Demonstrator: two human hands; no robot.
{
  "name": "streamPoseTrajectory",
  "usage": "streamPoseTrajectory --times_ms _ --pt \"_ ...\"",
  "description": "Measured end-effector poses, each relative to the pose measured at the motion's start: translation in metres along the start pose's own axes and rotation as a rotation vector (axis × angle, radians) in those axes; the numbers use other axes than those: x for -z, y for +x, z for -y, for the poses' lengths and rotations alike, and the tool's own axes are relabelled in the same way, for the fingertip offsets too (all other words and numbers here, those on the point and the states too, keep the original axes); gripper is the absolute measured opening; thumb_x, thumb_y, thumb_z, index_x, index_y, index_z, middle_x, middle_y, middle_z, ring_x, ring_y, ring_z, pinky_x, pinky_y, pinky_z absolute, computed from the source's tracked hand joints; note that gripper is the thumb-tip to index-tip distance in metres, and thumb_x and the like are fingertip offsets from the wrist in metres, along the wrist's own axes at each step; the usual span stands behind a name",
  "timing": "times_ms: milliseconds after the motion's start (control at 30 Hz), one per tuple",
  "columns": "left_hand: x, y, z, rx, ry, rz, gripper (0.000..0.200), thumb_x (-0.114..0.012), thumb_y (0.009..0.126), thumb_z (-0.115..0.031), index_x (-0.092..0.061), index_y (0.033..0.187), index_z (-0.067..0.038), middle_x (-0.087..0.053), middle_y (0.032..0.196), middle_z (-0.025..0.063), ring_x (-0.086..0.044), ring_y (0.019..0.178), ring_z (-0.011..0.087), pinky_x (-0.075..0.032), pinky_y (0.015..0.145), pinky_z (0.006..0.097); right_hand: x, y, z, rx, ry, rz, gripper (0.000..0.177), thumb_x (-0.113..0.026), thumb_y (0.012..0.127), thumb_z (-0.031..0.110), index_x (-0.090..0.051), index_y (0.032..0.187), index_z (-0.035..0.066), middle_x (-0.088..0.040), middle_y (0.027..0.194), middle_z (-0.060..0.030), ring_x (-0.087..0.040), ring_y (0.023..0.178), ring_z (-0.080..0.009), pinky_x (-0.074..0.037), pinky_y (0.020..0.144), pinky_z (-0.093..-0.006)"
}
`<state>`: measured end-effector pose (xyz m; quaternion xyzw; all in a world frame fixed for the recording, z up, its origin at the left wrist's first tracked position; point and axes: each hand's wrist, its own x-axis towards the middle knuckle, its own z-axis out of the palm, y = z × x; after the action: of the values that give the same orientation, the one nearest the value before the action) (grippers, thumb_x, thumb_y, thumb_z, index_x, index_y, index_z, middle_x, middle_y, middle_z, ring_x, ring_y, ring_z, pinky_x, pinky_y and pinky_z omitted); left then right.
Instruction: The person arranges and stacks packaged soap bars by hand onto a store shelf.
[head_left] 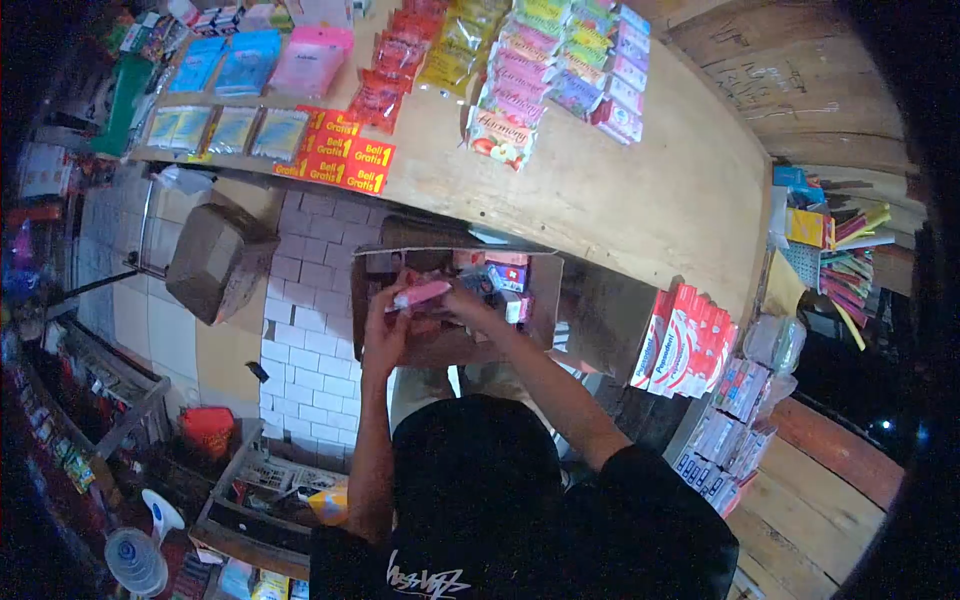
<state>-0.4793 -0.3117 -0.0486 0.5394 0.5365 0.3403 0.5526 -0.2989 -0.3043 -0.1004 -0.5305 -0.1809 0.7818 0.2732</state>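
My left hand (384,318) is inside an open cardboard box (535,340), its fingers closed around a small pink packet (422,294). At the right end of that packet is my right hand (468,304), with its fingers in shadow and mostly hidden. Beside it in the box lie small packs, among them a blue and red pack (511,276). Reddish packets show dimly beneath both hands.
A wooden counter (640,210) above the box carries rows of soap packs (505,130), pink and blue packets, and red promotional cards (340,155). Red-and-white toothpaste boxes (685,340) stand to the right. A brown carton (218,262) sits left on the tiles.
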Motion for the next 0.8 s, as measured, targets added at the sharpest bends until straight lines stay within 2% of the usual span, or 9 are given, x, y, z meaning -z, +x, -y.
streamPoseTrajectory --times_ms 100,233,300,433,533,567,667,700,800 --pt "-0.007 0.012 -0.013 -0.132 -0.155 0.130 0.033 -0.060 0.080 0.006 -0.060 0.111 -0.005 -0.055 0.121 0.0125 -0.052 0.116 0.0271 -0.040 0.099 0.0347 0.009 -0.068 0.035 -0.103 0.567 0.154 0.044 -0.057 0.096 0.029 -0.047 0.134 0.009 -0.056 0.127 -0.0093 -0.058 0.108 -0.0183 -0.050 0.090 -0.0357" --pt "-0.024 0.020 -0.049 -0.233 -0.160 0.270 0.032 -0.055 0.075 0.010 -0.065 0.102 -0.004 -0.055 0.122 0.0114 -0.051 0.118 0.0257 -0.039 0.099 0.0344 0.030 -0.125 0.049 0.111 0.341 -0.003 0.042 -0.060 0.094 0.016 -0.047 0.133 0.008 -0.057 0.124 -0.0107 -0.058 0.109 -0.0193 -0.051 0.089 -0.0332" --pt "-0.040 0.022 -0.064 -0.218 -0.270 0.296 0.038 -0.051 0.079 0.007 -0.061 0.114 -0.005 -0.055 0.124 0.0108 -0.054 0.113 0.0224 -0.042 0.095 0.0329 0.034 -0.143 0.058 0.268 0.229 0.008 0.044 -0.062 0.092 0.010 -0.046 0.133 0.007 -0.058 0.122 -0.0102 -0.058 0.107 -0.0188 -0.052 0.088 -0.0328" --pt "-0.069 0.029 -0.095 0.313 -0.772 0.287 0.046 -0.047 0.091 -0.004 -0.040 0.136 -0.005 -0.051 0.132 0.0104 -0.054 0.116 0.0196 -0.046 0.094 0.0314 0.045 -0.167 0.072 0.357 0.273 -0.134 0.041 -0.059 0.091 0.001 -0.046 0.129 0.006 -0.059 0.120 -0.0091 -0.059 0.105 -0.0163 -0.053 0.084 -0.0295" --pt "-0.086 0.037 -0.109 0.388 -1.037 0.368 0.042 -0.048 0.094 -0.010 -0.041 0.135 -0.004 -0.051 0.131 0.0099 -0.051 0.119 0.0179 -0.045 0.098 0.0316 0.049 -0.179 0.091 0.436 0.374 -0.193 0.041 -0.060 0.089 -0.002 -0.045 0.127 0.006 -0.059 0.119 -0.0092 -0.058 0.103 -0.0147 -0.053 0.083 -0.0274" --pt "-0.091 0.039 -0.114 0.391 -1.054 0.355 0.044 -0.053 0.093 -0.008 -0.041 0.135 -0.004 -0.051 0.130 0.0107 -0.050 0.120 0.0165 -0.043 0.100 0.0325 0.056 -0.181 0.094 0.452 0.295 -0.205 0.045 -0.063 0.086 -0.003 -0.045 0.126 0.006 -0.060 0.116 -0.0081 -0.059 0.100 -0.0136 -0.052 0.082 -0.0259" --pt "-0.118 0.051 -0.118 0.062 -0.663 0.396 0.048 -0.055 0.089 0.001 -0.041 0.135 -0.003 -0.050 0.130 0.0118 -0.049 0.120 0.0166 -0.043 0.099 0.0331 0.072 -0.180 0.100 0.558 -0.031 -0.162 0.052 -0.065 0.084 -0.005 -0.043 0.130 0.007 -0.056 0.123 -0.0091 -0.057 0.107 -0.0156 -0.050 0.091 -0.0318" --pt "-0.125 0.055 -0.127 0.062 -0.664 0.385 0.053 -0.057 0.086 0.005 -0.040 0.136 -0.004 -0.054 0.125 0.0124 -0.052 0.116 0.0165 -0.044 0.095 0.0314 0.077 -0.187 0.108 0.482 -0.173 -0.193 0.057 -0.069 0.081 -0.002 -0.041 0.131 0.004 -0.056 0.122 -0.0093 -0.057 0.108 -0.0161 -0.049 0.093 -0.0329" --pt "-0.139 0.079 -0.157 0.043 -0.478 0.549 0.052 -0.057 0.087 0.004 -0.040 0.135 -0.005 -0.058 0.120 0.0115 -0.055 0.111 0.0163 -0.046 0.091 0.0299 0.099 -0.187 0.116 0.593 -0.358 -0.159 0.067 -0.073 0.078 0.005 -0.040 0.136 0.005 -0.056 0.124 -0.0082 -0.055 0.109 -0.0141 -0.051 0.085 -0.0298"
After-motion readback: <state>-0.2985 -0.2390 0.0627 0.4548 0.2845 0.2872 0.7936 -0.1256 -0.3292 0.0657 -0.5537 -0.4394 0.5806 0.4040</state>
